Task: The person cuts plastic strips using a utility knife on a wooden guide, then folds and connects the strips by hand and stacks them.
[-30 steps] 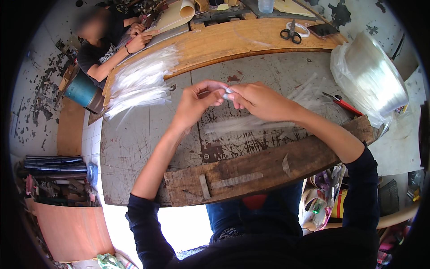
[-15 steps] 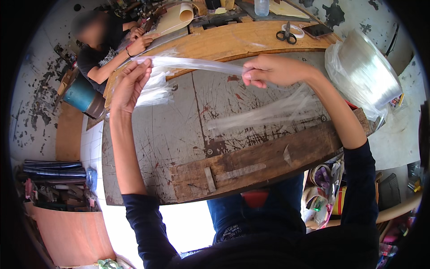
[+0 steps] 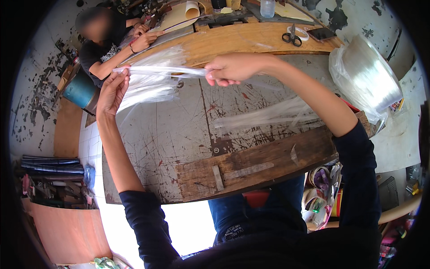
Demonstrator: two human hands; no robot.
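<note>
The grey desk is lined along its near edge by a wooden plank; a clear plastic roll is set by the right edge, a strip pile toward the far left corner. Above the far side, a clear strip is pinched in the left grip and clasped in the right grip.

Bright, soft light, with a burnt-out patch of floor nearer us than the fingers.
We catch white glare on the strips between the fingers and on the clear roll to their right, while our dark sleeves below them lose detail; the fisheye bows the surface under them and closes the corners in black, and beyond them to the left another person's head is blurred.
</note>
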